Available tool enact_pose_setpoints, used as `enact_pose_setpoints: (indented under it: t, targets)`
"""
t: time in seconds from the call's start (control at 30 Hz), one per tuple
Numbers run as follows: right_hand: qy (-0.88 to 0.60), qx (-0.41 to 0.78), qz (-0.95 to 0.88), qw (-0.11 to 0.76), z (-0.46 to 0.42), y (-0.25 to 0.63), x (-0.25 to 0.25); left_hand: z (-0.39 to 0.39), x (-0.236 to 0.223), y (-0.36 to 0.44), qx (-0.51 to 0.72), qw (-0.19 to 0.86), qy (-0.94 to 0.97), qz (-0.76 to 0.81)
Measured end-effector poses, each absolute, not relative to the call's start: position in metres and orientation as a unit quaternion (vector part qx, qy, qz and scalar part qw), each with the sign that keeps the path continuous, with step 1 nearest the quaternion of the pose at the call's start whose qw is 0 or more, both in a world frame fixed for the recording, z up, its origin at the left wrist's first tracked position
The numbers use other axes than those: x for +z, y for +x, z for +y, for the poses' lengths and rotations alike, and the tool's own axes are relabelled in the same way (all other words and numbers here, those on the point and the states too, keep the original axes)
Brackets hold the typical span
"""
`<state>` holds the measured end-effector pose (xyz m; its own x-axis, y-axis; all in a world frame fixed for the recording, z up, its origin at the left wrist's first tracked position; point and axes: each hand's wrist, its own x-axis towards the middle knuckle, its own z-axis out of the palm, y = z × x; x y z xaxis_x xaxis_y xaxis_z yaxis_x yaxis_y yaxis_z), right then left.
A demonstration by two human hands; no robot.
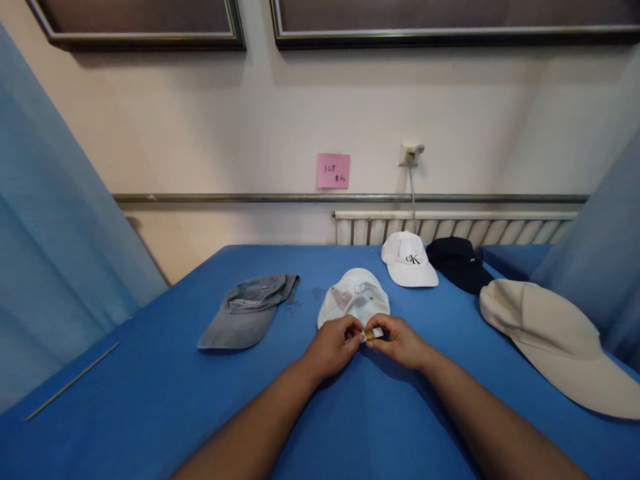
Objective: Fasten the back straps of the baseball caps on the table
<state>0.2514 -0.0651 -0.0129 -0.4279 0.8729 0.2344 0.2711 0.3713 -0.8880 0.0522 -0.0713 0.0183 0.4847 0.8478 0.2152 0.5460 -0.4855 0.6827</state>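
Observation:
A white cap (pixel 354 297) lies in the middle of the blue table (pixel 150 387), its back towards me. My left hand (pixel 333 345) and my right hand (pixel 397 340) meet at the cap's near edge. Both hands are closed in a pinch on the cap's back strap, where a small gold buckle (pixel 373 334) shows between the fingertips. The strap itself is mostly hidden by my fingers.
A grey cap (pixel 250 310) lies to the left. Behind are a white cap with a black logo (pixel 409 260) and a dark navy cap (pixel 460 263). A large beige cap (pixel 555 337) lies at the right. A thin stick (pixel 73 381) rests near the left edge. Blue curtains hang on both sides.

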Motion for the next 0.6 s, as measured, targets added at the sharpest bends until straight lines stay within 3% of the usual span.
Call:
enact_pose_setpoints:
  t: [0.23,0.6]
  targets:
    - [-0.394,0.436,-0.693,0.418,-0.061,0.255,-0.015,-0.071,0.031,0.042,0.253,0.256,0.822,0.442]
    - [-0.4,0.408,-0.732,0.371,-0.065,0.252,-0.012,-0.073,0.022,0.049,0.263,0.301,0.815,0.419]
